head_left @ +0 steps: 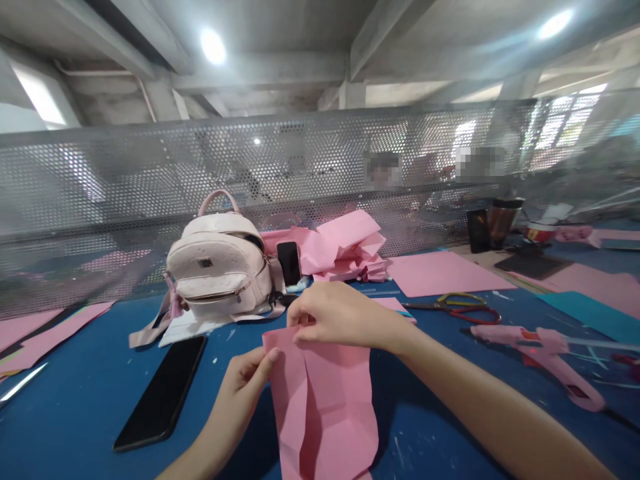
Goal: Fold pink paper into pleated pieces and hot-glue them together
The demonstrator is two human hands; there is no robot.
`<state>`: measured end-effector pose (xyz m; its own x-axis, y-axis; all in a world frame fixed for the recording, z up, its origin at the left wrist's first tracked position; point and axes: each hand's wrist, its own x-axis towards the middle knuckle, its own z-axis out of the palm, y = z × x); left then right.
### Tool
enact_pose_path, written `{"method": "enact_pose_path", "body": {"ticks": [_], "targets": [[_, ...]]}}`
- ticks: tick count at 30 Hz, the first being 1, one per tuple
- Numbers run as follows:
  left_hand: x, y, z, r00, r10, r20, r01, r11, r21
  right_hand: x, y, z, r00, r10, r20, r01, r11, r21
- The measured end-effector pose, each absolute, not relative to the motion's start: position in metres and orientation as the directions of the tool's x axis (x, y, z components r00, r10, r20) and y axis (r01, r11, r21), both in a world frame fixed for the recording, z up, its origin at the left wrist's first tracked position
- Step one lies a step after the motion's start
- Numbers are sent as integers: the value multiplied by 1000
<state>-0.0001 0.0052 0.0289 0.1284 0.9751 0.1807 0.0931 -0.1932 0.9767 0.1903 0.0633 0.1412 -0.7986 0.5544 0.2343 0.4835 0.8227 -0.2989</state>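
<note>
A pink paper (323,400) is held up over the blue table (75,393), right in front of the person. It has folds running down it. The right hand (335,313) is closed on the top edge of the paper, with the fingers pinching it. The left hand (247,377) pinches the left edge, with the thumb on the front.

A black phone (163,393) lies flat on the table, to the left of the paper. Behind it stands a pale pink bag (220,267), and a second phone (289,263) leans by the bag. Next to that is a pile of crumpled pink paper (345,250). To the right lie scissors (457,307) and a pink glue gun (545,353). A flat pink sheet (445,273) lies behind the scissors. A gray wall with little holes (150,173) runs along the back of the table.
</note>
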Motion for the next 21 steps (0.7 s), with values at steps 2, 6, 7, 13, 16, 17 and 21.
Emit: {"method": "enact_pose_path", "body": {"ticks": [2, 6, 7, 13, 16, 17, 21], "targets": [[1, 7, 24, 137, 977, 165, 73, -176, 982, 189, 62, 141, -799, 556, 228, 484, 820, -305], [2, 9, 16, 100, 985, 140, 67, -147, 987, 191, 62, 144, -810, 551, 201, 464, 812, -355], [2, 10, 16, 84, 987, 138, 64, -143, 988, 193, 63, 146, -809, 551, 204, 456, 807, -375], [-2, 13, 21, 11, 995, 96, 21, -96, 995, 223, 78, 164, -777, 616, 128, 481, 712, -511], [-3, 14, 21, 1, 997, 72, 2, -72, 997, 236, 86, 168, -804, 594, -38, 539, 699, -471], [-3, 14, 20, -3, 998, 68, -3, -68, 998, 238, 88, 167, -812, 579, -78, 544, 701, -461], [-3, 15, 16, -13, 998, 53, -14, -54, 998, 237, 94, 160, -837, 534, -116, 516, 701, -491]]}}
